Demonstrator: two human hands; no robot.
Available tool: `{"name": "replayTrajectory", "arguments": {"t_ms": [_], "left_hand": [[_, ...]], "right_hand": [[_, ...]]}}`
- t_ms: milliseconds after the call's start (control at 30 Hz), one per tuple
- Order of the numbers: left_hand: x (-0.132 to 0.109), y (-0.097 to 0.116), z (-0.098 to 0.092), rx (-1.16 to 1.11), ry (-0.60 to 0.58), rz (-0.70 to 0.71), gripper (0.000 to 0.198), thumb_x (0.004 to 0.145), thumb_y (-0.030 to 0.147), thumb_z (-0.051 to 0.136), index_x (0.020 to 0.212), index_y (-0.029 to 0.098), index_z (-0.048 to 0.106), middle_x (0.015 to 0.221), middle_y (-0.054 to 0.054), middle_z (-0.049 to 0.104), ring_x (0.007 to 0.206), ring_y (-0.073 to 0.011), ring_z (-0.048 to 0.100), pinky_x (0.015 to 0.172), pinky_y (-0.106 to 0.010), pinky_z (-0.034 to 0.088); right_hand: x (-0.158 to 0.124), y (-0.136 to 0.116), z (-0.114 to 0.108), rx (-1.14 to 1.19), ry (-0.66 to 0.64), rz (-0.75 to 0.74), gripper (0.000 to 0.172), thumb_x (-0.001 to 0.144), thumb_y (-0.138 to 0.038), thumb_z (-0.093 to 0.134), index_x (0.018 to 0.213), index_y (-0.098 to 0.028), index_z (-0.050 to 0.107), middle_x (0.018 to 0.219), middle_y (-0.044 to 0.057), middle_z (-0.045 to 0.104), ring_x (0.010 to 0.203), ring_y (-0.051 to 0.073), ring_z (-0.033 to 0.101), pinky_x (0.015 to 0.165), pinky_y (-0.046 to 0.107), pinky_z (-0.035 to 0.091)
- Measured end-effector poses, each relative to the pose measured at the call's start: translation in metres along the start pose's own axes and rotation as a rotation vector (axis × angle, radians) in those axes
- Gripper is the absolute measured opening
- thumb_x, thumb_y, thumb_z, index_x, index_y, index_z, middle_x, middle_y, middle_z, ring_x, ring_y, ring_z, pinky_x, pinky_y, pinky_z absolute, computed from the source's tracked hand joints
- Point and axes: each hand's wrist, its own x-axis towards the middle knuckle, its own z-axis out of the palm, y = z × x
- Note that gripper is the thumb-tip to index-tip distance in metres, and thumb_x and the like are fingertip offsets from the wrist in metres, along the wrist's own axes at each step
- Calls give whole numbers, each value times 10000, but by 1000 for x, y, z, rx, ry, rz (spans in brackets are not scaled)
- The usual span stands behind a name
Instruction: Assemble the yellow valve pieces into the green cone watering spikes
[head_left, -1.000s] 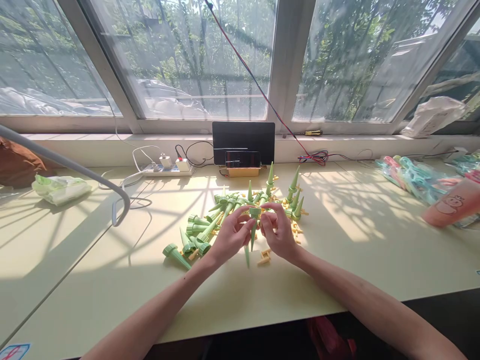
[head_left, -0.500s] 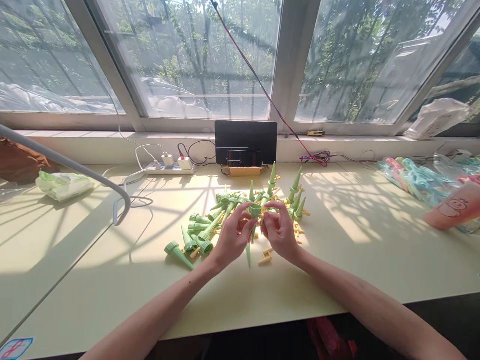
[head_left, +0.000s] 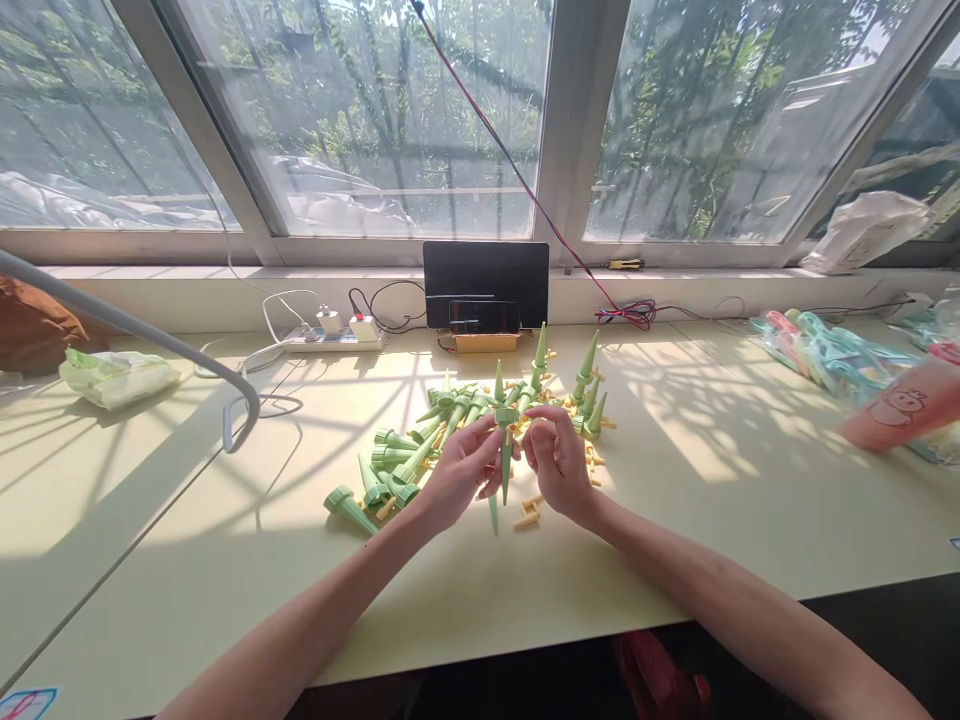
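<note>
A pack of wipes (head_left: 112,376) lies far out at 9 o'clock on the table (head_left: 712,520). Nearer the middle, a pile of green spikes (head_left: 397,462) lies on its side, most tips slanting toward 1 o'clock.

The left forearm comes in from 7 o'clock. The left hand (head_left: 456,482) is raised above the table with the palm turned toward 3 o'clock, and its fingers (head_left: 487,452) grasp a green spike (head_left: 506,455) just under the wide cap.

That spike hangs over the table between the two hands, in front of the pile. Its long axis runs 12 to 6, nearly upright, with the cap at 12 and the thin tip at 6 o'clock.

The right forearm enters from 5 o'clock. The right hand (head_left: 559,466) faces the left one, with its thumb and forefinger curled toward the cap from 3 o'clock. Whether those fingers pinch anything cannot be told.

Small yellow pieces (head_left: 528,513) lie on the table below the hands. A few standing spikes (head_left: 586,374) point to 12 o'clock behind the right hand, and a bag of pastel clips (head_left: 829,350) sits out at 3 o'clock.
</note>
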Motion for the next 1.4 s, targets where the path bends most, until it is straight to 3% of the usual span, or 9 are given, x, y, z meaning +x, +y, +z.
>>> {"name": "replayTrajectory", "arguments": {"t_ms": [100, 200, 400, 500, 767, 1400], "left_hand": [[-1, 1, 1, -45, 5, -22, 280, 871, 423, 633, 895, 151, 570, 617, 38, 485, 424, -31, 356, 379, -155, 260], [-1, 1, 1, -61, 18, -35, 283, 851, 422, 658, 889, 158, 564, 544, 71, 398, 413, -33, 323, 382, -150, 253], [-2, 2, 2, -46, -30, -18, 317, 854, 436, 652, 1014, 169, 592, 610, 49, 457, 428, -29, 335, 379, -154, 254], [-2, 2, 2, -31, -43, -16, 336, 858, 442, 645, 1044, 168, 590, 622, 42, 462, 437, -32, 342, 387, -161, 253], [-3, -3, 0, -28, -24, -69, 354, 818, 470, 679, 789, 163, 505, 551, 67, 391, 427, -30, 297, 418, -169, 179], [-2, -6, -1, -50, -73, -41, 339, 856, 451, 645, 774, 159, 495, 586, 53, 420, 450, -30, 293, 433, -180, 179]], "right_hand": [[0, -2, 0, -45, -28, -32, 127, 976, -278, 422, 1077, -228, 480, 610, -52, 521, 490, 93, 478, 467, 212, 396], [-1, -3, 0, -89, -51, -60, 192, 909, -269, 542, 1087, -232, 479, 595, -74, 485, 459, 80, 447, 429, 193, 376], [0, -6, 2, -182, -3, -168, 245, 829, -240, 646, 1035, -233, 515, 566, -94, 453, 419, 60, 406, 402, 176, 366], [1, -8, 3, -242, 41, -222, 190, 836, -238, 637, 997, -234, 536, 546, -89, 464, 419, 65, 409, 408, 183, 376], [-1, -12, 7, -294, 63, -297, 148, 841, -193, 582, 978, -242, 557, 518, -84, 480, 406, 74, 425, 405, 195, 403], [-1, -3, 5, -259, 49, -346, 242, 799, -125, 593, 1007, -243, 552, 538, -92, 461, 419, 62, 420, 395, 168, 413]]}}
